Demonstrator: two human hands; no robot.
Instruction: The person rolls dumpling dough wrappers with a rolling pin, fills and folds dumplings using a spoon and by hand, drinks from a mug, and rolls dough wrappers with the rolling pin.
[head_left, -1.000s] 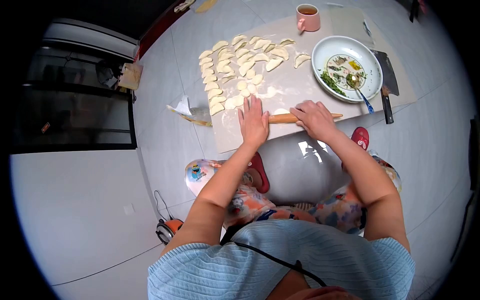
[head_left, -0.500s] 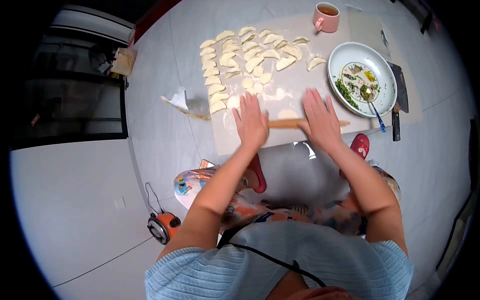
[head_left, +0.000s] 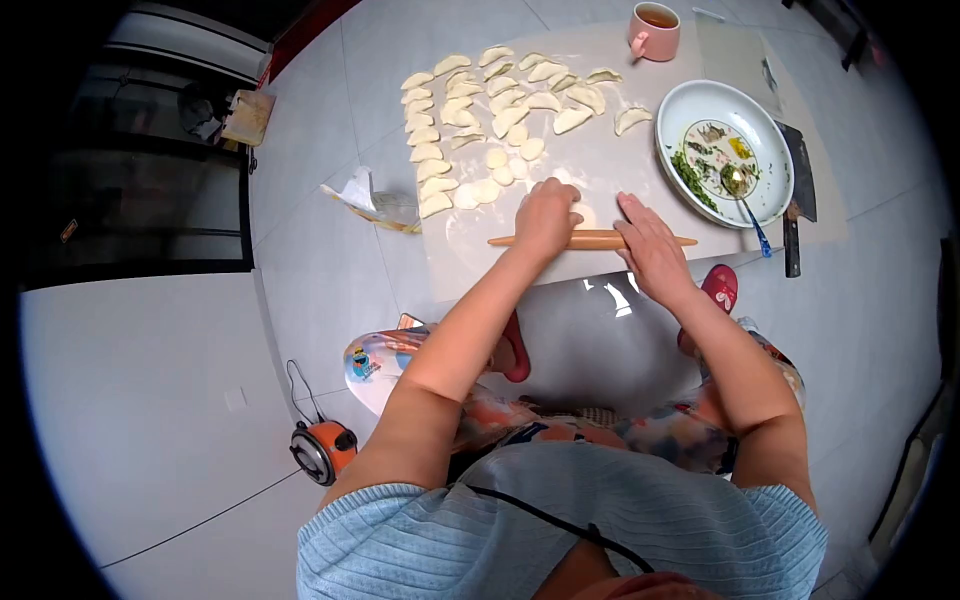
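My left hand (head_left: 547, 218) is curled over the left part of a wooden rolling pin (head_left: 598, 240). Its fingertips meet the left edge of a round dough wrapper (head_left: 586, 214), which lies just beyond the pin. My right hand (head_left: 652, 246) rests across the pin's right part, thumb over the wood and fingers reaching forward. Several small dough discs (head_left: 497, 158) lie on the floured mat (head_left: 465, 265) left of the wrapper. Behind them, folded dumplings (head_left: 508, 121) stand in rows. My left palm hides part of the pin.
On the right, a white bowl (head_left: 668, 112) holds green filling and a blue-handled spoon (head_left: 757, 232). Beside it lies a cleaver (head_left: 799, 180). A pink cup (head_left: 655, 43) stands at the back. An orange and black appliance (head_left: 325, 450) sits on the floor at left.
My left hand has moved right and inward along the pin, its flat fingers curling at the wrapper. My right hand stays on the pin, fingers slightly lower.
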